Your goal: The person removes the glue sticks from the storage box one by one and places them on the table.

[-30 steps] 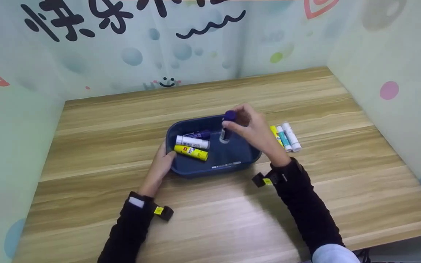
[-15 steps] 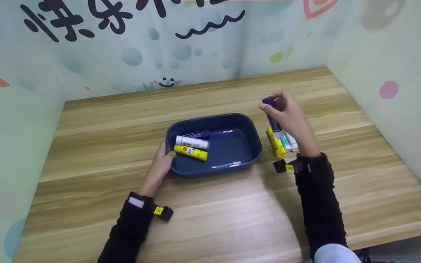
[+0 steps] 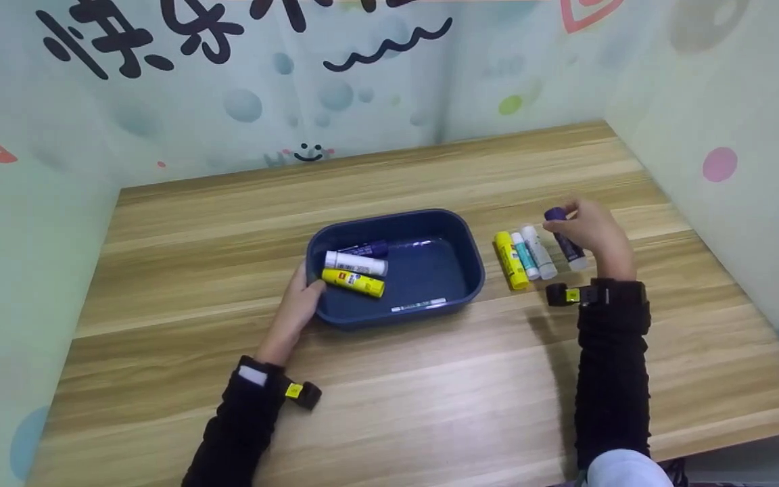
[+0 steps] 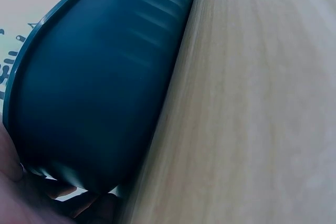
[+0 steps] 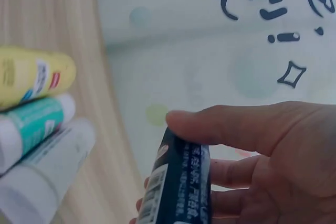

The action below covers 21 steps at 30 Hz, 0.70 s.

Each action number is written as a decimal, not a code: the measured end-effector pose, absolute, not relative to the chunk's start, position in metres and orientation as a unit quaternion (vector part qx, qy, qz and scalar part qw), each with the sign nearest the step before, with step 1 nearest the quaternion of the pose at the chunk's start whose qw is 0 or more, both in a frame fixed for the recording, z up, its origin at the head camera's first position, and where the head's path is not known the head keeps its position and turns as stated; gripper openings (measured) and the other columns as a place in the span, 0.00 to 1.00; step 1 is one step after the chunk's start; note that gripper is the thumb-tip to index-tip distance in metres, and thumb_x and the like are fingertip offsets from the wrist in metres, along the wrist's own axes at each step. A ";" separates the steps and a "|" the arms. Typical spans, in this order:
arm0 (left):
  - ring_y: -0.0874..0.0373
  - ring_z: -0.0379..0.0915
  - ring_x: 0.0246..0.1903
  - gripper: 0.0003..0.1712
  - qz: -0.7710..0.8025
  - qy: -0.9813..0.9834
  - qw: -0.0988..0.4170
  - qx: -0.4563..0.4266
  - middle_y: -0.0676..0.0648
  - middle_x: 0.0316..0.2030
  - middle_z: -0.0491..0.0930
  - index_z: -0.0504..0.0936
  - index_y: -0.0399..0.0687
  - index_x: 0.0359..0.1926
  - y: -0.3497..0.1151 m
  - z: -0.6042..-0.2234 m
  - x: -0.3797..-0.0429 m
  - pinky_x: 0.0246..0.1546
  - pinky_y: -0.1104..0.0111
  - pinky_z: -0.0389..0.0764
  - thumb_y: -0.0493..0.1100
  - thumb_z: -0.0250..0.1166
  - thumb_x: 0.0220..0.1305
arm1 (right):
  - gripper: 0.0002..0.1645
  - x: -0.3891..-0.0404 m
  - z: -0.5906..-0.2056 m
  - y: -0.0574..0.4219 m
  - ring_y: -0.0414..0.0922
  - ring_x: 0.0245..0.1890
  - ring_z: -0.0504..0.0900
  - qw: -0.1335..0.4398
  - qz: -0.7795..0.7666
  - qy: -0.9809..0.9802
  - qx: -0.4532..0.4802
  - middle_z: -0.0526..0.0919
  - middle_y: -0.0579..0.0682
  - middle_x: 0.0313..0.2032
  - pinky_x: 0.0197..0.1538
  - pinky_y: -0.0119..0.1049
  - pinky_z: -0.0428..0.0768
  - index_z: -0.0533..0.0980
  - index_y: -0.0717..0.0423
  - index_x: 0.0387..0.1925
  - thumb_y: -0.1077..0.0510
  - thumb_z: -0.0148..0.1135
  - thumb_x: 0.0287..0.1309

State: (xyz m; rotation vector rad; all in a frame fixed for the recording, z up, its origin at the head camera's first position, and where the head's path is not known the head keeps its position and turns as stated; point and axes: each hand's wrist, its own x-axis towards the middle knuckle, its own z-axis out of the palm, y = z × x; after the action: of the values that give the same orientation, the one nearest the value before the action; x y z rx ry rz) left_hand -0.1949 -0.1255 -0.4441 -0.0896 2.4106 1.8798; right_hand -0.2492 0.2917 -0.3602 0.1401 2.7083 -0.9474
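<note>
My right hand (image 3: 589, 226) holds a dark purple glue stick (image 3: 564, 241), (image 5: 181, 182) just right of a row of three glue sticks lying on the table: yellow (image 3: 510, 260), teal (image 3: 525, 256) and white (image 3: 539, 253). Its lower end is at or just above the wood. My left hand (image 3: 298, 304) grips the left rim of a dark blue tray (image 3: 430, 304), (image 4: 100, 93). Inside the tray lie a yellow stick (image 3: 353, 282), a white one (image 3: 356, 262) and a purple one (image 3: 366, 249).
The wooden table (image 3: 396, 399) is closed in by pale patterned walls at the back, left and right (image 3: 734, 135). The tray stands near the middle of the table, the loose sticks to its right.
My right hand lifted the purple stick out of the tray, carried it right over the row of sticks, and lowered it beside the white one. The left hand stayed on the tray.
</note>
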 end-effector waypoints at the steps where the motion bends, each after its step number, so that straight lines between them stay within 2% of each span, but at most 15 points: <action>1: 0.46 0.46 0.69 0.38 0.615 0.787 0.041 -0.028 0.35 0.70 0.51 0.48 0.34 0.70 -0.125 -0.444 -0.195 0.71 0.58 0.46 0.30 0.45 0.56 | 0.35 -0.250 -0.363 0.294 0.55 0.43 0.74 0.142 -0.323 0.934 0.051 0.69 0.72 0.51 0.42 0.41 0.77 0.61 0.74 0.58 0.50 0.54 0.61; 4: 0.47 0.47 0.69 0.38 0.614 0.788 0.036 -0.026 0.35 0.70 0.51 0.49 0.34 0.70 -0.126 -0.445 -0.195 0.71 0.58 0.46 0.30 0.45 0.56 | 0.35 -0.255 -0.372 0.298 0.60 0.49 0.72 0.156 -0.315 0.935 0.059 0.67 0.75 0.55 0.50 0.49 0.75 0.59 0.76 0.60 0.53 0.52 0.61; 7: 0.47 0.48 0.69 0.38 0.614 0.788 0.035 -0.023 0.35 0.69 0.52 0.49 0.34 0.70 -0.126 -0.445 -0.195 0.71 0.58 0.47 0.29 0.45 0.56 | 0.34 -0.260 -0.381 0.299 0.62 0.52 0.71 0.167 -0.325 0.929 0.067 0.66 0.75 0.56 0.55 0.52 0.73 0.58 0.76 0.62 0.57 0.51 0.61; 11: 0.47 0.48 0.69 0.38 0.616 0.786 0.038 -0.022 0.35 0.69 0.52 0.49 0.34 0.70 -0.126 -0.445 -0.195 0.70 0.58 0.47 0.29 0.45 0.56 | 0.33 -0.264 -0.391 0.301 0.58 0.46 0.73 0.185 -0.323 0.926 0.066 0.68 0.74 0.56 0.48 0.44 0.75 0.58 0.76 0.62 0.62 0.50 0.58; 14: 0.47 0.47 0.69 0.38 0.615 0.787 0.043 -0.025 0.35 0.70 0.52 0.49 0.35 0.70 -0.126 -0.445 -0.195 0.70 0.58 0.47 0.30 0.44 0.56 | 0.33 -0.266 -0.395 0.303 0.53 0.42 0.72 0.190 -0.308 0.930 0.061 0.69 0.72 0.54 0.42 0.39 0.73 0.60 0.75 0.62 0.62 0.49 0.56; 21: 0.47 0.45 0.70 0.39 0.614 0.787 0.050 -0.029 0.36 0.70 0.50 0.48 0.35 0.71 -0.127 -0.445 -0.195 0.71 0.58 0.46 0.30 0.45 0.57 | 0.32 -0.265 -0.396 0.303 0.52 0.41 0.73 0.185 -0.307 0.932 0.055 0.70 0.72 0.53 0.40 0.36 0.74 0.60 0.76 0.61 0.62 0.50 0.55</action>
State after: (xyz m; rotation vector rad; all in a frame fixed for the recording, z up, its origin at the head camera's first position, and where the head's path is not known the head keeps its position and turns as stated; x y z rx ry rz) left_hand -0.1954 -0.1266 -0.4447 -0.0896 2.3978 1.8706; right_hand -0.2654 0.3032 -0.3955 0.1549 2.6252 -0.8651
